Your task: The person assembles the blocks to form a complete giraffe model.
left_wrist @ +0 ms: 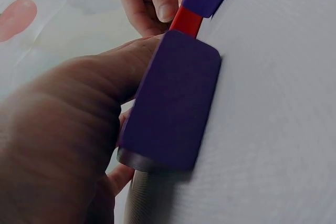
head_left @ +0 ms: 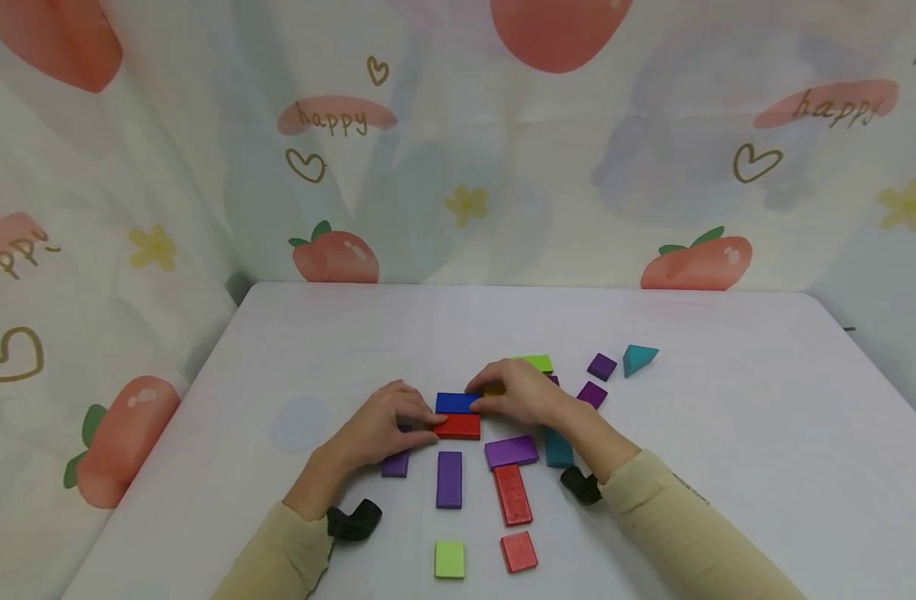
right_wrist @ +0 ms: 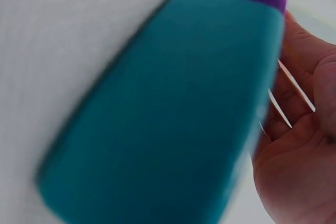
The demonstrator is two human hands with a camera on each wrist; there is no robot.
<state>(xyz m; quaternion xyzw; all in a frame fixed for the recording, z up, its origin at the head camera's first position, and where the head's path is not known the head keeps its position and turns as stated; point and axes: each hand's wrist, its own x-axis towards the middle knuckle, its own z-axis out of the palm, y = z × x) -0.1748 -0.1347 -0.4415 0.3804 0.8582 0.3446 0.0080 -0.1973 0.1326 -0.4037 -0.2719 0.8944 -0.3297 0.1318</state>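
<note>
A blue rectangular block (head_left: 454, 403) and a red rectangular block (head_left: 459, 427) lie side by side, long edges together, near the table's middle. My left hand (head_left: 378, 423) pinches the red block's left end between thumb and index finger. From the right, my right hand (head_left: 525, 392) pinches the blue block's right end. A yellow block (head_left: 493, 389) is partly hidden under its fingers. In the left wrist view, a purple block (left_wrist: 170, 103) lies beside the left hand. A teal block (right_wrist: 163, 108) fills much of the right wrist view, near the right palm.
Purple (head_left: 449, 480) and lime (head_left: 449, 559) blocks lie in front of the hands. Right of them are another purple block (head_left: 512, 452), a red block (head_left: 513, 495) and a red square (head_left: 519, 552). Farther back are small purple cubes (head_left: 602, 367) and a teal triangle (head_left: 639, 359).
</note>
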